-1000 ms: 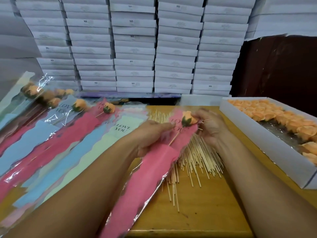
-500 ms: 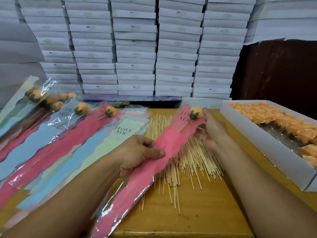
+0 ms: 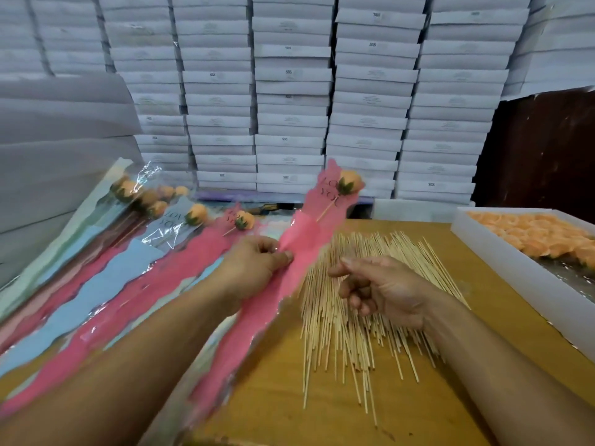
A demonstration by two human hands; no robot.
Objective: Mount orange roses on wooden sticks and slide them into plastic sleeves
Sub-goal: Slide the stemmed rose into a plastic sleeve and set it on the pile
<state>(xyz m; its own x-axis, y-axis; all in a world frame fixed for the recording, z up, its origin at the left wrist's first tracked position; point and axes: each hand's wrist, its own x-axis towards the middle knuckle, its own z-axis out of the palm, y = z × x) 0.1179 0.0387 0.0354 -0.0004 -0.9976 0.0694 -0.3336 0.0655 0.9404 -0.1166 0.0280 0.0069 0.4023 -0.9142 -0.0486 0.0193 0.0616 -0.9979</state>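
My left hand (image 3: 254, 268) pinches a pink plastic sleeve (image 3: 299, 239) at its middle and holds it slanted above the table. An orange rose (image 3: 349, 182) on a wooden stick sits inside the sleeve's top end. My right hand (image 3: 380, 288) hovers over the pile of wooden sticks (image 3: 363, 317) with its fingers loosely curled and holds nothing. Several finished sleeved roses (image 3: 196, 214) lie fanned out to the left.
A white tray (image 3: 502, 252) of loose orange roses (image 3: 541, 236) stands at the right on the wooden table (image 3: 450, 365). Stacks of white boxes (image 3: 289, 91) fill the back wall. A dark panel (image 3: 547, 149) stands at the back right.
My right hand has let go of the rose end and drawn back over the sticks. My left hand has lifted the sleeve and swung it toward the left pile.
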